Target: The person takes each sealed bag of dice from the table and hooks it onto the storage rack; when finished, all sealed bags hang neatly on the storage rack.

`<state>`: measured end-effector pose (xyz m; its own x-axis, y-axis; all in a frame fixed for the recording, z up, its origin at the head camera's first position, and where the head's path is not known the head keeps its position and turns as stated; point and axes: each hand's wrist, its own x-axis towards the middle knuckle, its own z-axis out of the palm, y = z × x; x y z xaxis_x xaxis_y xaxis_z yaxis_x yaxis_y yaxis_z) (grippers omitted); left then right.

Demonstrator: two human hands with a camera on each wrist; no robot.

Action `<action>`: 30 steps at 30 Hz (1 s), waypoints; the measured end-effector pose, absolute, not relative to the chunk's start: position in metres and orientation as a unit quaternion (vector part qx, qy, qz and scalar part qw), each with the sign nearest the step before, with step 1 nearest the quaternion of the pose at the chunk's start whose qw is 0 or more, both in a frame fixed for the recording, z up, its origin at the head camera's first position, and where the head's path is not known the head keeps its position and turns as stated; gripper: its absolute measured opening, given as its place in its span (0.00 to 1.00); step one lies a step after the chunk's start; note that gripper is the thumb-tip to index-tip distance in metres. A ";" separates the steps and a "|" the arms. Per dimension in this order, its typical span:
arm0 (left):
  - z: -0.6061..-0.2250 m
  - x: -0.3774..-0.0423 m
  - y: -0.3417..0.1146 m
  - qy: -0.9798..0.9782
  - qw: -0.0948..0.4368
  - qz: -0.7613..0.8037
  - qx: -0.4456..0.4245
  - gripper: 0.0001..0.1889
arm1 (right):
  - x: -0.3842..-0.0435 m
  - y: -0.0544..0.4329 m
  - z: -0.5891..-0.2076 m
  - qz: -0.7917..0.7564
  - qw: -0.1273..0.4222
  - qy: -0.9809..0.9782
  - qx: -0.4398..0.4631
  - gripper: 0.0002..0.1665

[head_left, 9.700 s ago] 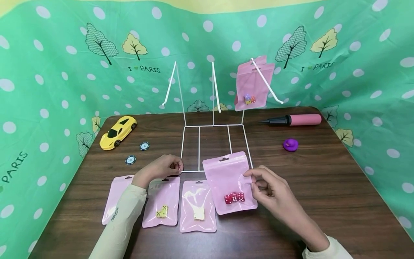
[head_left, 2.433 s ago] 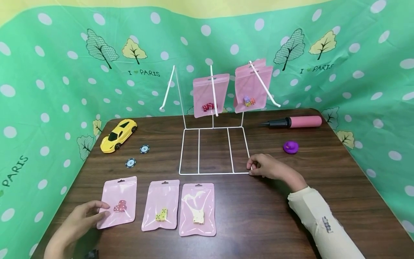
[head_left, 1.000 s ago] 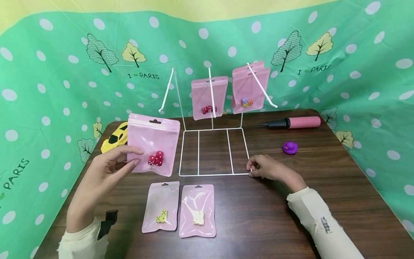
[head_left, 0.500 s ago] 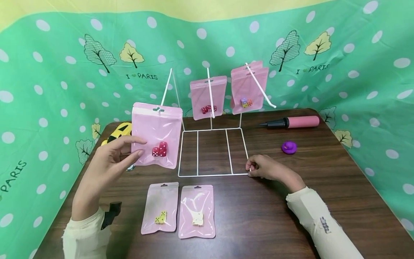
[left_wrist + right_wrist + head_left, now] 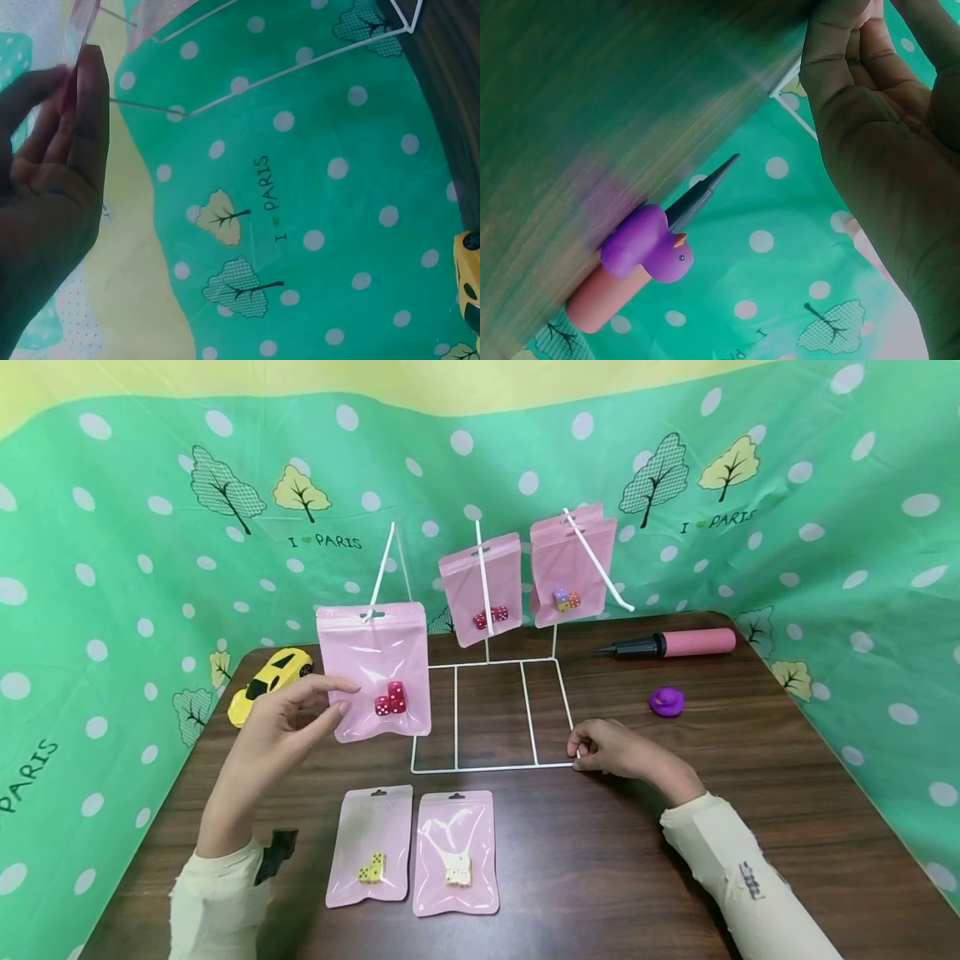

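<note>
My left hand (image 5: pixel 288 727) pinches a pink zip pouch (image 5: pixel 352 647) by its left edge, upright above the table. Red dice (image 5: pixel 392 699) show through its front. The pouch's hang hole is right at the tip of the left prong of a white wire rack (image 5: pixel 495 768). At the rack's front right corner, my right hand (image 5: pixel 622 752) grips the base wire. One pouch with red dice (image 5: pixel 480 593) hangs on the middle prong. Pouches (image 5: pixel 573 560) hang on the right prong, the front one with multicoloured dice. In the left wrist view, the pouch (image 5: pixel 79 34) appears edge-on between finger and thumb.
Two pink pouches lie in front of the rack, one with yellow dice (image 5: pixel 372 868), one with white dice (image 5: pixel 458 870). A yellow toy car (image 5: pixel 273 681) stands at left behind my hand. A pink hand pump (image 5: pixel 697 642) and purple rubber duck (image 5: pixel 667 701) sit at right.
The middle pouch went onto its prong. My left hand lifted the red-dice pouch from the table's left and carried it up and right to the left prong. My right hand shifted to the rack's corner.
</note>
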<state>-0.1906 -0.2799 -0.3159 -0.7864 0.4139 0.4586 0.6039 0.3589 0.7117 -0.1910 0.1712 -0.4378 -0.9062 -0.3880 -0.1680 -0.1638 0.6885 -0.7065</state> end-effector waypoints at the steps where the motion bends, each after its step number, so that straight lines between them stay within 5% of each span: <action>1: -0.317 -0.194 -0.278 -0.823 0.105 -0.467 -0.305 0.15 | -0.191 0.172 -0.438 -0.364 0.154 0.906 -0.151 0.07; 30: -0.307 -0.279 -0.243 -0.861 0.123 -0.443 -0.217 0.13 | -0.190 0.172 -0.438 -0.343 0.135 0.915 -0.165 0.08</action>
